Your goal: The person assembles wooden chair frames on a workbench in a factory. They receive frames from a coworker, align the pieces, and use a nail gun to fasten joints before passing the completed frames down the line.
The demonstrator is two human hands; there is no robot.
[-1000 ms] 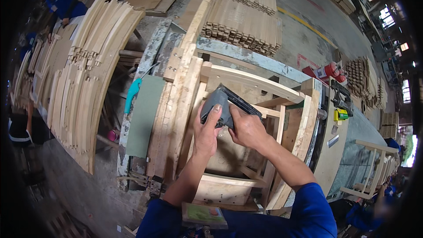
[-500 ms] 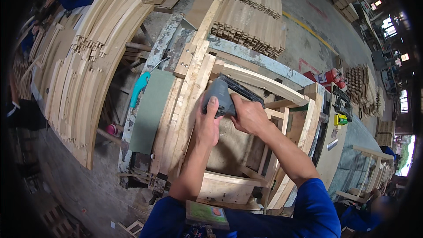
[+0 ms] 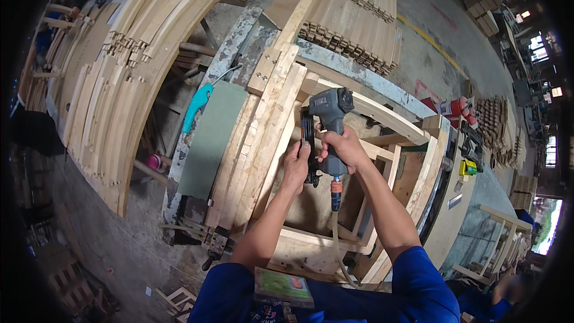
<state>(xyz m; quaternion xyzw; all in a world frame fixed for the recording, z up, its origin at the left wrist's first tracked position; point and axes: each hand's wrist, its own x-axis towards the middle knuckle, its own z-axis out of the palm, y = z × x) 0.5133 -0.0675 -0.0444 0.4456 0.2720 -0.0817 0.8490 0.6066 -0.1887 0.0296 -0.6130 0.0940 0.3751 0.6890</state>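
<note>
My right hand is wrapped round the handle of a dark grey pneumatic nail gun. Its black magazine is pinched by my left hand, fingers partly hidden behind it. From an orange and blue coupling under the handle, a pale air hose runs down toward my body. The gun is held above a light wooden frame, whose curved rail lies on the far side. Thick wooden blocks flank the frame on the left.
A teal-handled tool lies by a green mat on the bench's left. Curved wooden slats fill another table farther left. Stacked boards stand beyond the bench. A yellow-green box sits at the right, near red cylinders.
The nail gun has turned upright in my hands, showing its coupling and hose. My left hand has shifted from the gun's body to its magazine. The view has moved slightly.
</note>
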